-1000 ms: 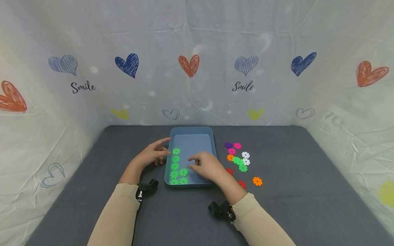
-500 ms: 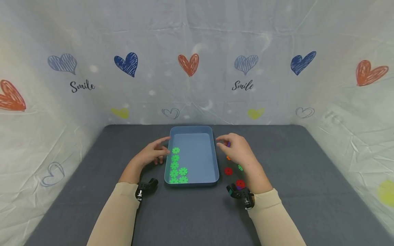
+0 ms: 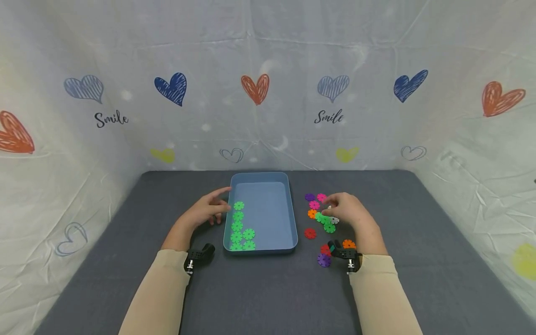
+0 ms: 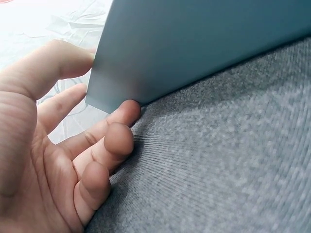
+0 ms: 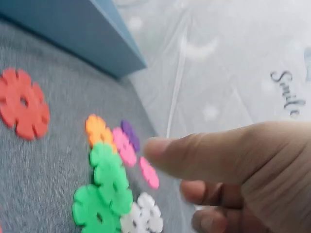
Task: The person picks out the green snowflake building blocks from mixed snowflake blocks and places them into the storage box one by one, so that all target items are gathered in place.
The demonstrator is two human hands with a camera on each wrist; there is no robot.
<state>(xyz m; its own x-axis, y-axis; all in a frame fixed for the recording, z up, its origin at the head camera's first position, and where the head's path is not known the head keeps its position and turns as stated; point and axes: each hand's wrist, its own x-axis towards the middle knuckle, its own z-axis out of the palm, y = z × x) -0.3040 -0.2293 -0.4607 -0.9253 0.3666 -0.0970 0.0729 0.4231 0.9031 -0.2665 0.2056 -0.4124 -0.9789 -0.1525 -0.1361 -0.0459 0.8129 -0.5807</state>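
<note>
My left hand (image 3: 203, 210) rests at the left side of a blue tray (image 3: 268, 204). Thumb and index finger touch its wall (image 4: 194, 43), and the other fingers curl loosely beside it on the cloth. Inside the tray, several green flower-shaped discs (image 3: 237, 226) line the left side and front corner. To the right, my right hand (image 3: 349, 208) hovers over a loose group of such discs, its fingers bent and nothing seen between them. Below the thumb in the right wrist view lie overlapping green discs (image 5: 112, 179), white discs (image 5: 143, 213) and pink discs (image 5: 125, 147).
A red disc (image 3: 310, 233) lies between the tray and the group. Nearer the front are a purple disc (image 3: 324, 260), another red one and an orange disc (image 3: 349, 244), partly behind the right wrist camera. A printed curtain (image 3: 284, 116) encloses the grey table (image 3: 251, 293).
My right hand has moved from over the tray to the right, past the tray's edge, to above the loose discs. The left hand and the discs in the tray stay put.
</note>
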